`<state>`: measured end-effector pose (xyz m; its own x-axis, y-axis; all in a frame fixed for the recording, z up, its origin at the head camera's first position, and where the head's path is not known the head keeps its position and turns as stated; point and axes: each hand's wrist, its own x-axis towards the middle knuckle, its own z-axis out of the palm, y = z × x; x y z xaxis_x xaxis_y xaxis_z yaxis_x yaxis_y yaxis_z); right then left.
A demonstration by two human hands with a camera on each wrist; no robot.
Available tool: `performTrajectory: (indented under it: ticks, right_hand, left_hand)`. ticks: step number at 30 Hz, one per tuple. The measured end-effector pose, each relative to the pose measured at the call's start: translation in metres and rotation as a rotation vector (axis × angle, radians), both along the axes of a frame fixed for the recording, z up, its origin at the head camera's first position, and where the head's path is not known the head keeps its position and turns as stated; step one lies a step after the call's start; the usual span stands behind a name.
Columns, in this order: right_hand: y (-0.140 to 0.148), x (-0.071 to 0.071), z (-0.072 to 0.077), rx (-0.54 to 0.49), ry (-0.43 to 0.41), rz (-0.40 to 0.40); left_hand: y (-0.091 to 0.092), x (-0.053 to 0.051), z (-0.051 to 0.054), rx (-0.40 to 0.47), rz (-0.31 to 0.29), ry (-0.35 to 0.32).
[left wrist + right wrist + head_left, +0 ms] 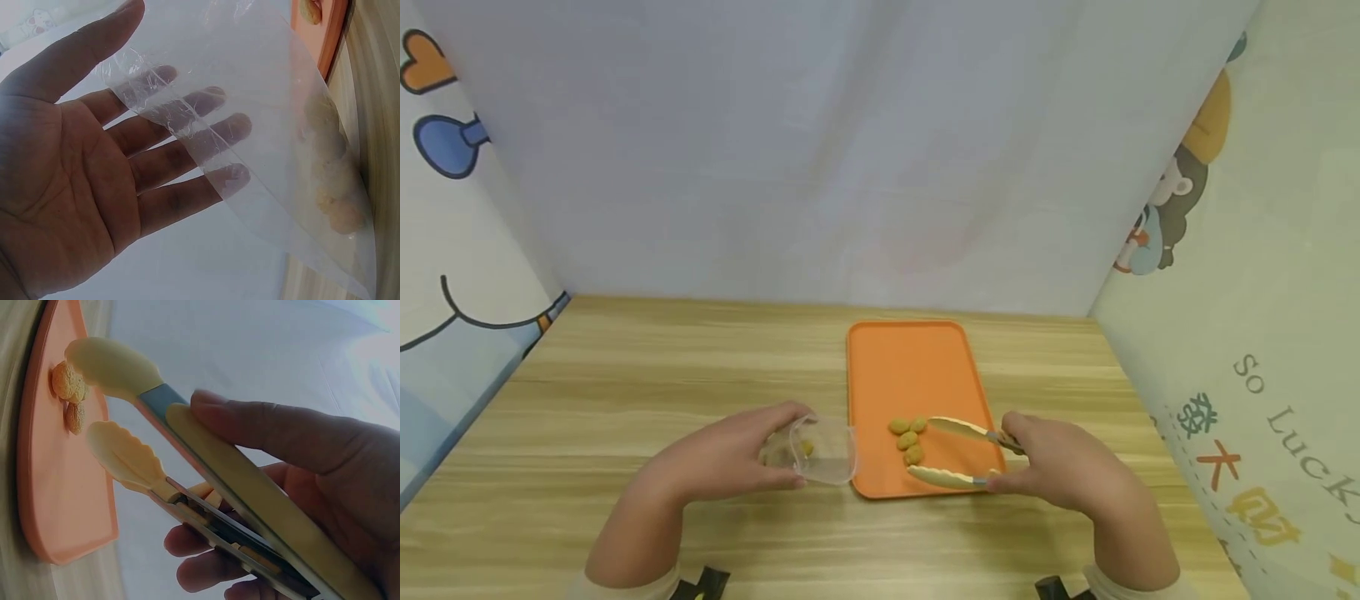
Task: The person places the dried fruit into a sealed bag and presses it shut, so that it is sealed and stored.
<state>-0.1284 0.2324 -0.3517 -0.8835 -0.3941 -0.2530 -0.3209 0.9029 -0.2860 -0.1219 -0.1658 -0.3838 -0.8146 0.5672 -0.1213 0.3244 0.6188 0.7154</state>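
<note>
My left hand (741, 458) holds a clear plastic container (833, 450) from its side, fingers curved round it and thumb opposite. The open end faces the tray, and several tan lumps (334, 169) show blurrily through its wall. My right hand (1056, 467) grips a pair of tongs (250, 494) with pale yellow scalloped tips and grey-blue joints. The tong arms stand apart over the orange tray (910, 367), with nothing between the tips. Beside the tips, several rounded yellow-brown pieces (907, 442), of a kind I cannot tell, lie clustered on the tray.
The tray lies on a wood-grain table (700, 358), just right of the middle. A pale cloth (820, 167) hangs behind the table. Printed panels stand at the left (460, 250) and right (1240, 317) sides.
</note>
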Motion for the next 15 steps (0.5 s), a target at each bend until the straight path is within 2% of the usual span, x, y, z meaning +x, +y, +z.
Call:
performTrajectory:
  ticks: [15]
  right_hand:
    - [-0.0029,0.0,-0.0025,0.027,0.002,0.032]
  left_hand:
    - [0.001,0.0016,0.0028,-0.013,0.01,-0.011]
